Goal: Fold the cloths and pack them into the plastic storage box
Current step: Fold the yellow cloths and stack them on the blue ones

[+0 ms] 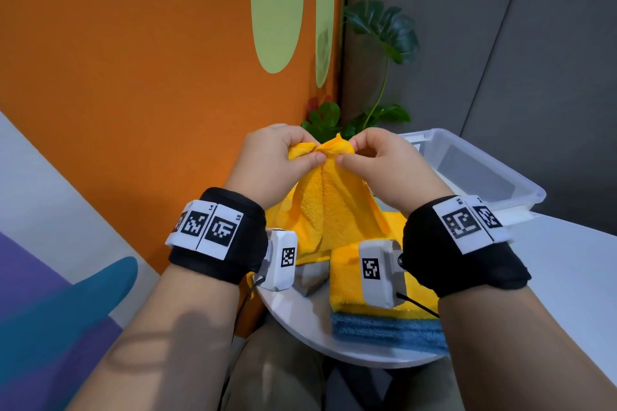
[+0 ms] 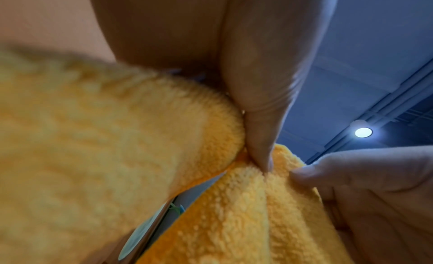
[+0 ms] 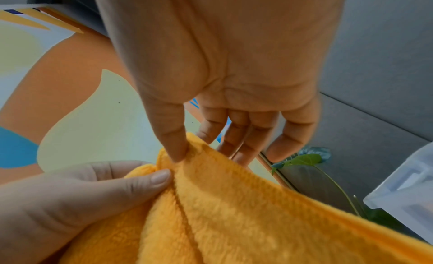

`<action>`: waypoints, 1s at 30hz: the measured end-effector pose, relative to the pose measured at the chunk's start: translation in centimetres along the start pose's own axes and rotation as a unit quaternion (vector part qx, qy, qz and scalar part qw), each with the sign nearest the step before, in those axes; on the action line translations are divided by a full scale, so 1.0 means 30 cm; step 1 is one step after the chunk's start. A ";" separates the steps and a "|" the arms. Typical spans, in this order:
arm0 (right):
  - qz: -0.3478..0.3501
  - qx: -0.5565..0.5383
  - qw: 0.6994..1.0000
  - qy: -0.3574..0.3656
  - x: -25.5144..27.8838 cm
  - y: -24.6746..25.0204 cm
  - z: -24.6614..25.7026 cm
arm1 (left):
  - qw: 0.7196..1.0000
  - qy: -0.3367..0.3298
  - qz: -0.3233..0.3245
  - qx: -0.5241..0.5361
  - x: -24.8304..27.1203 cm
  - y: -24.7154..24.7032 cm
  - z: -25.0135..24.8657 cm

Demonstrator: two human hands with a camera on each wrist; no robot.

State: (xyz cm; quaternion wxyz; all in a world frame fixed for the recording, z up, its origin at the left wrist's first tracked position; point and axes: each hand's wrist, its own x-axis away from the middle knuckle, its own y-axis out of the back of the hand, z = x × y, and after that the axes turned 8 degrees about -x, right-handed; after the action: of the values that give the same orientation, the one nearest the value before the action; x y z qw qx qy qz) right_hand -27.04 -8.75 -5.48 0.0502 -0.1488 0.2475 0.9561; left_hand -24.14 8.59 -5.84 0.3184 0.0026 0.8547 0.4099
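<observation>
Both hands (image 1: 334,160) pinch yellow cloth (image 1: 330,210), maybe corner

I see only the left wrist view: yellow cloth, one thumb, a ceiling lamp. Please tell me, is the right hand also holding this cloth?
Observer: Yes. The right hand pinches the yellow cloth with thumb and forefinger, right beside the left hand.
Operator: Thank you. Where is the box?
Observer: The plastic box stands on the table, behind and to the right of the hands.
Operator: Is something already inside it?
Observer: No cloth shows in the part I can see.
Operator: Are other cloths waiting?
Observer: Yes, a folded yellow cloth lies on a blue cloth near the table edge.
</observation>
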 end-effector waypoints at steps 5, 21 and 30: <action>-0.024 -0.042 0.999 0.014 0.002 -0.005 0.008 | 1.000 0.003 -0.001 0.004 -0.001 -0.002 0.008; -0.266 0.026 0.961 -0.071 -0.022 0.107 -0.085 | 0.971 0.152 -0.185 -0.020 -0.004 0.083 0.231; -0.324 0.008 0.941 -0.101 -0.024 0.115 -0.130 | 0.904 0.300 -0.257 0.163 0.037 0.122 0.300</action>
State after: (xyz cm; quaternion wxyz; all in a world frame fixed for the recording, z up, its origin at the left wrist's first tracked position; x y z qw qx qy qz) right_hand -25.92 -13.69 -6.93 0.3827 -0.1236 0.1870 0.8963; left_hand -21.05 17.63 -8.02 0.1360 -0.2884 0.9359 0.1499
